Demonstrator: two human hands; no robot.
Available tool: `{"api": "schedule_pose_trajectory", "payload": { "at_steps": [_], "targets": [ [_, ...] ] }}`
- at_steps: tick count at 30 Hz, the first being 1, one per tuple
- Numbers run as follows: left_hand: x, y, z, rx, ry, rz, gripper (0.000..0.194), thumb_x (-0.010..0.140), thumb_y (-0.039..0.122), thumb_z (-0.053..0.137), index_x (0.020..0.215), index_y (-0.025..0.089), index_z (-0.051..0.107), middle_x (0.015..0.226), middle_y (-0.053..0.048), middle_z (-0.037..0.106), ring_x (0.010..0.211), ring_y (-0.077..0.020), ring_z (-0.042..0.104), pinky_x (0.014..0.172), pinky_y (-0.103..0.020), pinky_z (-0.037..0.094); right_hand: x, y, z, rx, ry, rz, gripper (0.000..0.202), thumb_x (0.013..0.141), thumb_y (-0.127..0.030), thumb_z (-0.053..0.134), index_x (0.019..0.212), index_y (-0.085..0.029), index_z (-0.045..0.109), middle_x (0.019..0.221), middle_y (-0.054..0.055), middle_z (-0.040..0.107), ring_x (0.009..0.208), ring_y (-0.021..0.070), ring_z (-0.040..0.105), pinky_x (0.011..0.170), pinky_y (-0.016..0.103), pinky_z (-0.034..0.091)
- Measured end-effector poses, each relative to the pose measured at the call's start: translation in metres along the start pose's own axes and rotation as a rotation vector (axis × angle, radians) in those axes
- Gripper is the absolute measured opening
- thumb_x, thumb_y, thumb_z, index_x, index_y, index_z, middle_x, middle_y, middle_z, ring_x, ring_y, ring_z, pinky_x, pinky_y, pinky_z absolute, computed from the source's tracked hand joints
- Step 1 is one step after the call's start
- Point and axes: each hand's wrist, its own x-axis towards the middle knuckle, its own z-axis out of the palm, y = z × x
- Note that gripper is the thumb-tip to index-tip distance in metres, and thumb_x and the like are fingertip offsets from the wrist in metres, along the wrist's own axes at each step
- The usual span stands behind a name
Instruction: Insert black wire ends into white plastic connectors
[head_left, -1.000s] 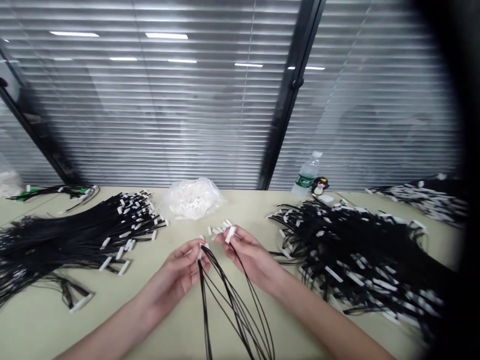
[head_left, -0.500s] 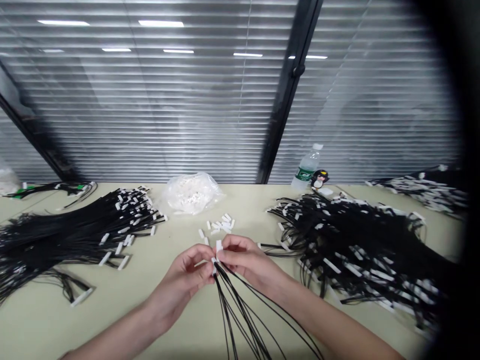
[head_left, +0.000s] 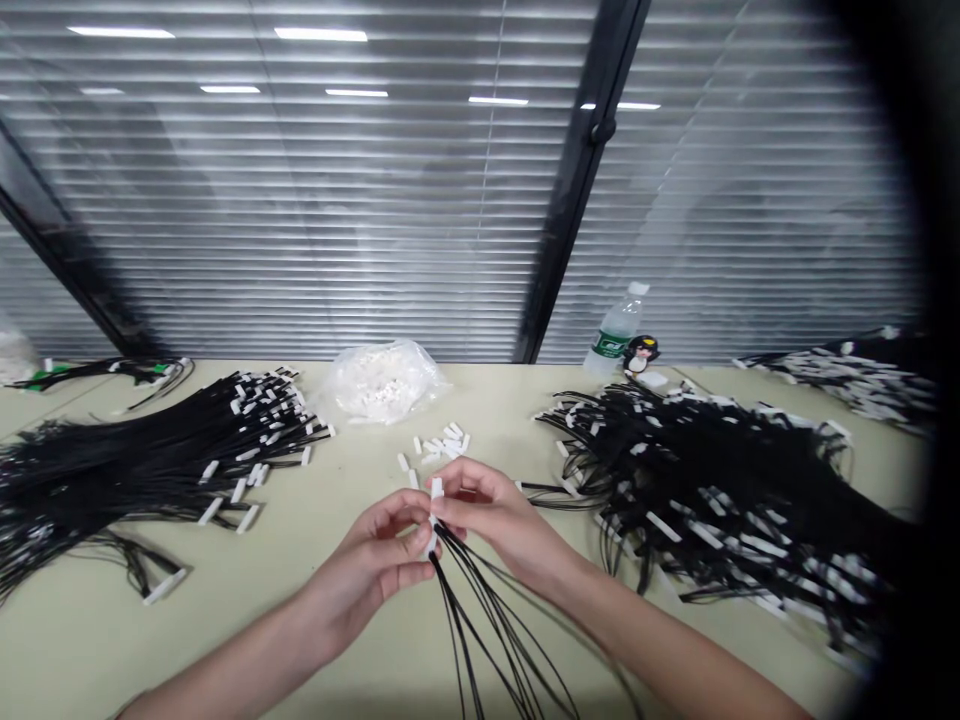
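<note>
My left hand point(head_left: 375, 555) pinches a white connector point(head_left: 430, 543) from which several thin black wires point(head_left: 487, 610) run down toward the table's front edge. Close beside it, my right hand point(head_left: 499, 515) holds a small white connector piece point(head_left: 437, 488) between thumb and forefinger, its upper end sticking up. The two white parts are very near each other; the fingers hide whether they touch. Just beyond my hands lie loose white connectors point(head_left: 448, 440) on the pale table point(head_left: 360, 640).
A clear bag of small white parts point(head_left: 386, 382) lies at the back. Bundles of black wires with white connectors lie left point(head_left: 150, 450) and right point(head_left: 735, 490). A water bottle point(head_left: 615, 335) and a penguin figure point(head_left: 640, 356) stand behind the right bundle.
The connector in my left hand has tilted and its wires have shifted slightly. My right fingers have moved slightly up with the white piece. The camera view has shifted a little.
</note>
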Motion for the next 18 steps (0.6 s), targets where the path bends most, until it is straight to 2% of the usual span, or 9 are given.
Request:
{"api": "schedule_pose_trajectory", "payload": {
  "at_steps": [5,11,18],
  "targets": [
    [0.002,-0.0014,0.0012,-0.056,0.004,-0.022,0.018,0.072,0.022,0.067,0.089,0.021,0.063,0.087,-0.003,0.056,0.075,-0.0114,0.052,0.067,-0.023,0.047,-0.0008,-0.0032,0.0003,0.009,-0.019,0.016,0.019,0.072,-0.026,0.066,0.081,-0.015,0.053,0.073,-0.001,0.052,0.064,0.0075,0.046,0.058,0.021,0.034],
    [0.0039,-0.0035,-0.0028,-0.146,-0.013,-0.067,0.016,0.073,0.019,0.066,0.089,0.017,0.063,0.077,-0.001,0.053,0.068,-0.0089,0.052,0.067,-0.023,0.047,0.0018,0.0001,0.0001,0.101,0.006,0.109,0.022,0.069,-0.025,0.069,0.08,-0.015,0.053,0.075,-0.002,0.051,0.067,0.0068,0.047,0.06,0.019,0.034],
    [0.0059,-0.0054,-0.0037,-0.164,-0.031,-0.101,0.019,0.074,0.017,0.065,0.093,0.016,0.064,0.077,-0.002,0.054,0.066,-0.0081,0.052,0.065,-0.021,0.047,0.0016,0.005,-0.0013,0.176,-0.002,0.125,0.021,0.068,-0.025,0.07,0.078,-0.016,0.054,0.074,-0.003,0.052,0.068,0.0076,0.049,0.063,0.02,0.035]
  ]
}}
